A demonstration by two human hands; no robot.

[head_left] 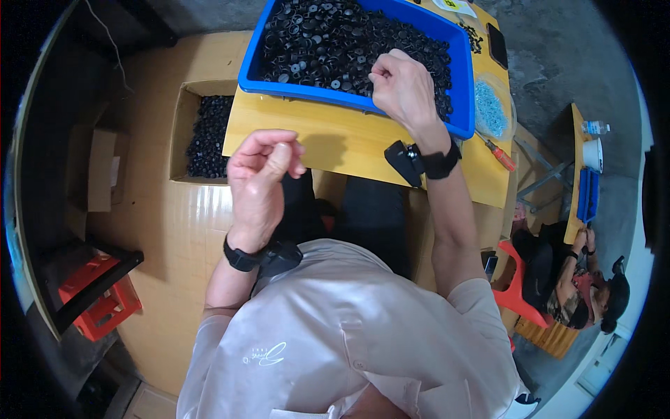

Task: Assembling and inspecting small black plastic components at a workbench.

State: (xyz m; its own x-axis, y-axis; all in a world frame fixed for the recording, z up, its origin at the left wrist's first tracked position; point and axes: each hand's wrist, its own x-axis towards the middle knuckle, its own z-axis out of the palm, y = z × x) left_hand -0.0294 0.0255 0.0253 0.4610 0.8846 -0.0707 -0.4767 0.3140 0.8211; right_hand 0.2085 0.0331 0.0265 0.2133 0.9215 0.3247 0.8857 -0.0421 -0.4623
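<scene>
A blue plastic tub (310, 89) full of small round black cap-like parts (317, 42) sits on a yellow tabletop (279, 129). Over its near right side is my right hand (405, 87), fingers curled in a pinch; whatever they hold, if anything, is hidden. My left hand (259, 174) is raised in front of the table's near left edge, palm side turned inward. Its thumb presses against the bent fingers, and nothing between them can be made out. Both wrists wear black straps with small black devices attached.
Left of the table, a cardboard box (178, 133) holds more dark parts. On the table's right are a container of pale blue pieces (490, 108), a red-handled screwdriver (500, 155) and a phone (497, 46). Another person (583, 293) sits at a bench far right. A red stool (101, 297) stands left.
</scene>
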